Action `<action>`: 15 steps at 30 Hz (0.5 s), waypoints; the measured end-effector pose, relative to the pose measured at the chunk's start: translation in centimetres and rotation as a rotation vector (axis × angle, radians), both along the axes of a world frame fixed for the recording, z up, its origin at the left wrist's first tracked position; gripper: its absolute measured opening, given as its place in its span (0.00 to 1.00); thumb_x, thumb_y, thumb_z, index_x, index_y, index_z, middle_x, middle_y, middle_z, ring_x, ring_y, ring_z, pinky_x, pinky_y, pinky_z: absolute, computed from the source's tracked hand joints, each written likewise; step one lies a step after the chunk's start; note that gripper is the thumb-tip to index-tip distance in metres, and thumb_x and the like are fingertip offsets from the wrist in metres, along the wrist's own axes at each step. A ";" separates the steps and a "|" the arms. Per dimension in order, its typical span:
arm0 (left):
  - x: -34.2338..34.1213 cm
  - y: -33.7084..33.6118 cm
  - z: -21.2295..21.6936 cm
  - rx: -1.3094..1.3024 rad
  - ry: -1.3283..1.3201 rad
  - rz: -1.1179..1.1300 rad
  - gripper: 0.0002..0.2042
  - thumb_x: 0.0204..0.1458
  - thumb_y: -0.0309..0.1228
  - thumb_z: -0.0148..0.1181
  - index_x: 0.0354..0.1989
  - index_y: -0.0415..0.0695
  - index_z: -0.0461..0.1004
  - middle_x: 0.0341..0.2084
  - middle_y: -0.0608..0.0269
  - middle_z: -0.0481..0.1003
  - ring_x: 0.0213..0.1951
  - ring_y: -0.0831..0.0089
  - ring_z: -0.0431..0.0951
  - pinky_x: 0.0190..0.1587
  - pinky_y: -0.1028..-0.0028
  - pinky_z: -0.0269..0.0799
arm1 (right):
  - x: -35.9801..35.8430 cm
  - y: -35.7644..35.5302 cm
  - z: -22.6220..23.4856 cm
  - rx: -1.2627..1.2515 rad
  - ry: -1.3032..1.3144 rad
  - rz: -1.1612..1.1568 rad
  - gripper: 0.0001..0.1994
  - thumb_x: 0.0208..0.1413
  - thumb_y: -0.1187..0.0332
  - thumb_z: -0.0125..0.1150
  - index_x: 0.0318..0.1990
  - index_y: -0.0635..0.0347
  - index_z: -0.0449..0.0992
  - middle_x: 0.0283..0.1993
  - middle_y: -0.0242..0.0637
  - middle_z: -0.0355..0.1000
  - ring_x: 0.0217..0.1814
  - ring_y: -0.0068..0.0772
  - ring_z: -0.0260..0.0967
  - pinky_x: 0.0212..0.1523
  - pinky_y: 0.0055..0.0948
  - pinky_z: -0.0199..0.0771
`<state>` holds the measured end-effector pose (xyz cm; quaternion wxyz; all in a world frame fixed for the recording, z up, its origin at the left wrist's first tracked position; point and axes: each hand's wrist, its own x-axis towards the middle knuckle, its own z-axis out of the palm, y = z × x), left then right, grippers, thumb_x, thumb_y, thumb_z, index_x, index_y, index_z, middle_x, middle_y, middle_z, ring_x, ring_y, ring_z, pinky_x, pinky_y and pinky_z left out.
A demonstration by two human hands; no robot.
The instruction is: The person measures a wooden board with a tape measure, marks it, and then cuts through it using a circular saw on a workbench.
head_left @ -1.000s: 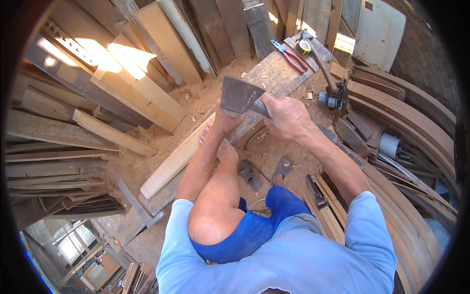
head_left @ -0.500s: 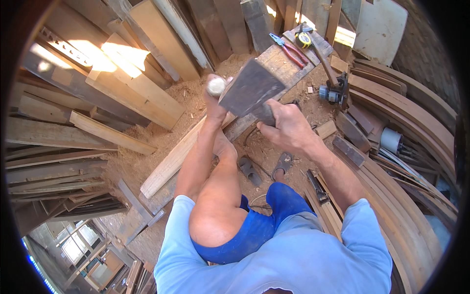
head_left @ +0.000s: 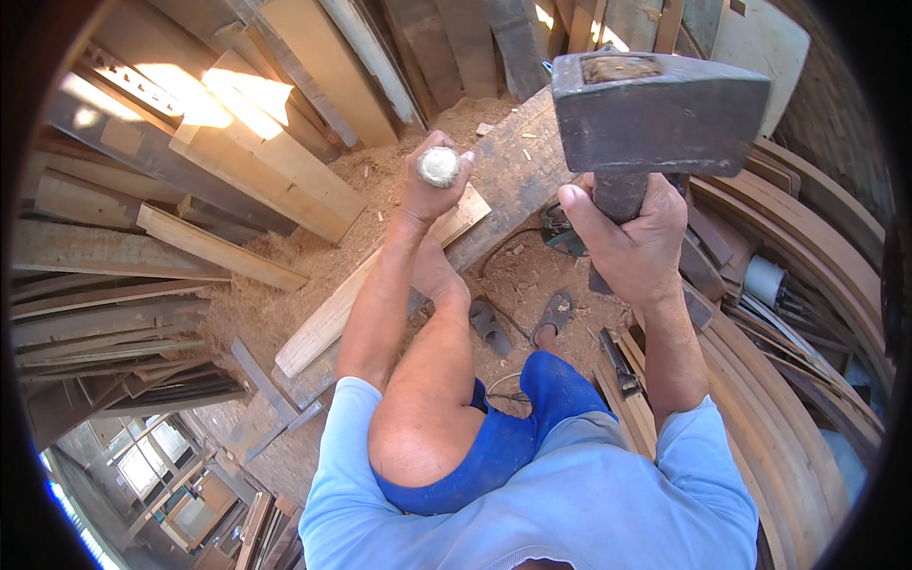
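Observation:
In my right hand (head_left: 635,249) a hatchet (head_left: 660,123) is held upright, its fingers wrapped round the dark handle. The dark wedge-shaped head is raised high and close to view, with the wooden handle end showing in its eye. My left hand (head_left: 429,195) is closed round a chisel (head_left: 438,167); only its pale, round, battered handle end shows, and the blade is hidden below the fist. Beneath that hand lies a light timber piece (head_left: 328,328) on a worn plank bench (head_left: 513,142). My bare left foot (head_left: 435,269) rests at the timber.
Boards (head_left: 275,180) lean along the left and far sides. Curved timbers (head_left: 788,408) are stacked at the right. A green power tool (head_left: 560,233) stands partly hidden behind my right hand. Sawdust and chips cover the ground, with a cable (head_left: 494,249) and sandals (head_left: 489,328) below.
My right hand has swung the hatchet up and to the right, away from the chisel. My left hand has shifted slightly and still holds the chisel upright.

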<state>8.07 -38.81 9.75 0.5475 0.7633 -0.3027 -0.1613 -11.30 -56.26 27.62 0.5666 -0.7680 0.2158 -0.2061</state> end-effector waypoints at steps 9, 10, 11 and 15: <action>-1.9 0.3 -0.4 0.025 -0.113 -0.068 0.14 0.47 0.23 0.68 0.44 0.41 0.79 0.41 0.61 0.81 0.46 0.66 0.80 0.52 0.67 0.76 | 4.4 0.3 -6.1 -0.488 0.600 0.450 0.15 0.53 0.69 0.67 0.47 0.66 0.77 0.37 0.56 0.79 0.42 0.57 0.80 0.43 0.46 0.77; -2.1 -0.1 -0.2 -0.020 -0.232 -0.031 0.15 0.48 0.22 0.67 0.45 0.41 0.78 0.37 0.63 0.80 0.42 0.69 0.80 0.49 0.68 0.77 | 4.5 0.2 -5.5 -0.438 0.645 0.481 0.16 0.53 0.69 0.66 0.48 0.66 0.77 0.37 0.57 0.79 0.43 0.59 0.80 0.43 0.46 0.77; -2.5 -0.3 -0.4 -0.040 -0.194 0.023 0.13 0.47 0.22 0.67 0.43 0.40 0.76 0.34 0.62 0.79 0.38 0.70 0.80 0.45 0.68 0.76 | 3.6 0.3 -6.1 -0.376 0.566 0.441 0.17 0.54 0.69 0.66 0.49 0.67 0.76 0.37 0.56 0.79 0.42 0.57 0.80 0.43 0.45 0.78; -1.2 -1.3 -1.6 -0.081 -0.067 0.243 0.12 0.52 0.27 0.70 0.33 0.43 0.68 0.23 0.66 0.69 0.28 0.79 0.69 0.34 0.74 0.69 | 1.2 0.9 -6.4 -0.095 0.355 0.280 0.19 0.55 0.68 0.67 0.51 0.68 0.75 0.35 0.50 0.80 0.37 0.44 0.80 0.42 0.38 0.78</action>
